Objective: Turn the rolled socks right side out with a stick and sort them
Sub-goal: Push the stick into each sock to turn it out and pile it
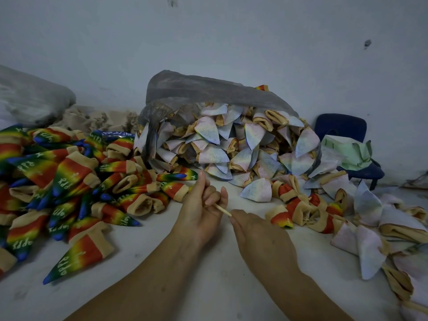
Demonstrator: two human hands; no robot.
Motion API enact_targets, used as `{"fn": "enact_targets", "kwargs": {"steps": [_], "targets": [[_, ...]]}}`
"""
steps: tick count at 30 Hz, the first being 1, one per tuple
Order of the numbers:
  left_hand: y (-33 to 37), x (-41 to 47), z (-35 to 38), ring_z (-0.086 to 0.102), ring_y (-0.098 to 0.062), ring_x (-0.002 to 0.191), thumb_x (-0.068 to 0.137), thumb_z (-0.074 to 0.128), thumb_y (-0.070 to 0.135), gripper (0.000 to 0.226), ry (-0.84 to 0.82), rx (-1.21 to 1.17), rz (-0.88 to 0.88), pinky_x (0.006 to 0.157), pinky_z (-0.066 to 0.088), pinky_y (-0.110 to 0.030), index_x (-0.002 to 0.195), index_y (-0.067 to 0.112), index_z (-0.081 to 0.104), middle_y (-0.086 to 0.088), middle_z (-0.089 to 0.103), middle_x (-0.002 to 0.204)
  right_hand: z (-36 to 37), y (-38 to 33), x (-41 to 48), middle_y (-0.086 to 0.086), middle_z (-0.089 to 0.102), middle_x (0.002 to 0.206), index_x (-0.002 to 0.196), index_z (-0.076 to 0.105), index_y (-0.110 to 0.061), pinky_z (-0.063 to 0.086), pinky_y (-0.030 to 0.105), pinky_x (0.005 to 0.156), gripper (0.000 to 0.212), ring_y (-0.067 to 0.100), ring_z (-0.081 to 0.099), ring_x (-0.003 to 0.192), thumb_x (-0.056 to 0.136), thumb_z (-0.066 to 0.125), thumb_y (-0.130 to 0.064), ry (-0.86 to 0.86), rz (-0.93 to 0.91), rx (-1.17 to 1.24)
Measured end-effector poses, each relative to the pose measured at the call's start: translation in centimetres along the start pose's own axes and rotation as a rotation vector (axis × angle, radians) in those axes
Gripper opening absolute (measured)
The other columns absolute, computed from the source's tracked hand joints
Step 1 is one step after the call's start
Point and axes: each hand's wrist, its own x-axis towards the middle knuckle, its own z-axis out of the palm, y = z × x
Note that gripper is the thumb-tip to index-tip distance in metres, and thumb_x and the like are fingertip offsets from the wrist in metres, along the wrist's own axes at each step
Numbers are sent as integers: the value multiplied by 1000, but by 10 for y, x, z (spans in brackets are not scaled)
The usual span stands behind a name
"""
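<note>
The biggest thing in front of you is the gray plastic bag, tipped over and full of pale rolled socks. They are not turned yet, so I think there is a lot left to do. To your left is a big pile of rainbow socks with their bright side out. Those look done and sorted. To your right, loose pale socks lie on the white floor, with a few half-red ones mixed in.

Both your arms reach forward and meet in the middle, low over the floor. Your left hand has its fingers curled round the stick, with one finger poking up. Your right hand shows its back to you, and its fingertips seem to pinch the stick's other end. The stick is thin and pale and sits between your two hands. No sock is on it now.
</note>
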Motion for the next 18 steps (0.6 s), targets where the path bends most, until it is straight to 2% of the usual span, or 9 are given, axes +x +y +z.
{"fn": "enact_targets", "kwargs": {"steps": [3,5,7,9,10,12,14,16,18], "targets": [[1,1,-4,34,-8,36,91,65,34,35,36,83,3,63,60,-32,66,13,52,4,28,46,0,3,0,-5,60,89,120,45,-34,39,30,56,24,16,60,72,102,28,-36,-5,-5,28],[0,1,-7,55,-14,44,91,67,35,40,69,186,-22,64,61,-37,61,11,55,-1,40,47,-4,6,0,-5,61,88,119,48,-33,39,30,54,23,16,60,69,101,34,-34,-6,-22,1],[0,-1,-8,71,-24,62,91,67,31,44,71,250,-66,63,61,-39,55,8,59,-9,56,56,-11,7,2,-4,62,76,109,59,-30,40,29,46,16,15,59,57,93,57,-29,-28,-38,-72],[1,-2,-8,71,-23,63,91,66,24,44,66,249,-87,63,61,-38,51,8,59,-9,59,59,-18,8,1,-4,57,59,91,67,-26,35,26,34,21,13,52,40,74,79,-21,18,-50,-69],[1,-1,-7,68,-20,58,92,65,21,43,70,241,-64,64,61,-36,51,9,57,-7,56,58,-19,8,1,-4,56,58,89,66,-25,34,26,34,19,13,51,39,75,78,-22,14,-61,-63],[-2,2,-5,57,-14,49,94,62,17,38,103,277,54,65,60,-32,58,10,52,-3,47,54,-16,8,1,-4,58,70,99,58,-28,36,29,43,9,15,55,52,95,52,-33,10,-64,-55],[-5,3,-1,52,-11,44,96,62,18,32,152,337,177,68,58,-31,66,11,52,0,43,50,-9,8,0,-5,57,80,103,49,-29,35,29,50,29,15,57,63,101,23,-43,13,-23,-2],[-8,2,1,50,-9,42,95,63,18,28,194,333,225,70,55,-30,70,11,55,1,42,47,-5,1,-1,-6,57,83,102,44,-30,34,29,52,30,15,58,68,101,18,-45,-5,1,27],[-10,2,3,44,-9,41,96,63,18,31,220,288,219,66,57,-29,68,11,50,2,38,47,-3,-6,-1,-6,58,85,103,42,-30,31,29,51,23,15,54,68,102,22,-41,-62,36,73]]}}
